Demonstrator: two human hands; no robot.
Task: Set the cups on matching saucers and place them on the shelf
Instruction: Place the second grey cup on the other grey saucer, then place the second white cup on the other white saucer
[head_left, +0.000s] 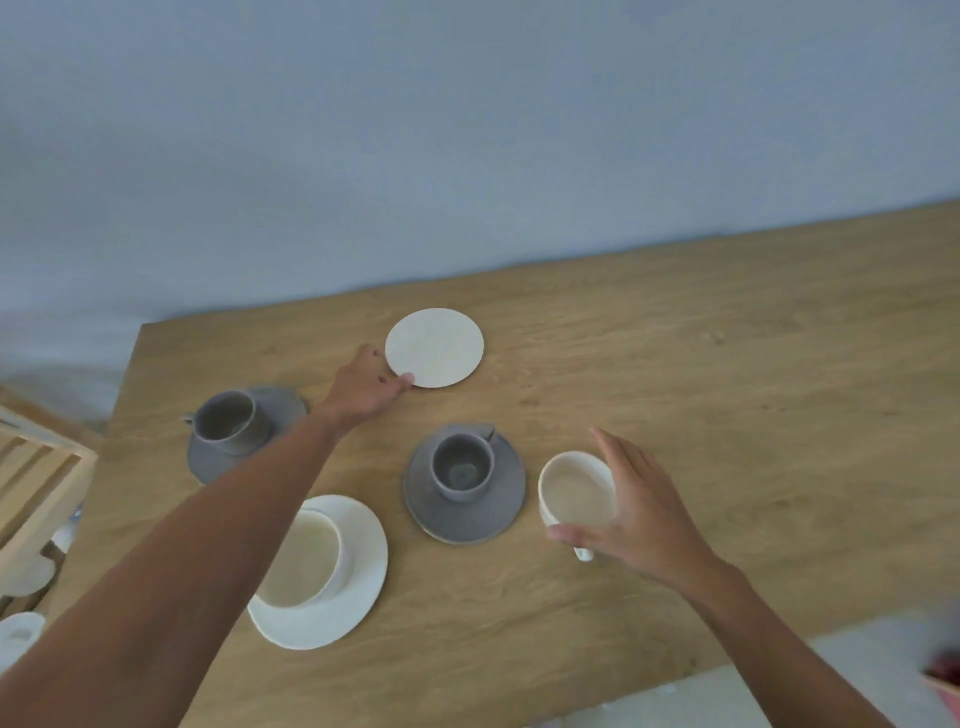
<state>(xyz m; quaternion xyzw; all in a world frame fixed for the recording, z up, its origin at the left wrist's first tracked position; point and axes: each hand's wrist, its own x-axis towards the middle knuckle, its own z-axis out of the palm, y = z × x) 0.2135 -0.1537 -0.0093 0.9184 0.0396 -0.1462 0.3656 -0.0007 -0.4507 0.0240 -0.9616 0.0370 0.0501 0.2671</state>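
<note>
I judge I am on the last pairing: two grey ceramic cups already sit on grey round saucers, one at the 9 o'clock side (228, 423) and one at centre (462, 467), and a white ceramic cup (304, 558) rests on its white round saucer (363, 566) at 7 o'clock on the wooden counter (727, 389). The remaining bare white round saucer (434, 347) lies flat at 12 o'clock, and my left hand (363, 387) has thumb and fingertips pinched on its near-left edge. My right hand (631, 506) is spread wide, curved around the loose white ceramic cup (576, 493) at 3 o'clock, thumb by its handle, fingers along its far side; whether it bears on the cup firmly I cannot tell. Next I would bring cup and saucer together, centring the cup. The slatted wooden shelf (36, 478) waits at 9 o'clock, off the counter's left edge.
</note>
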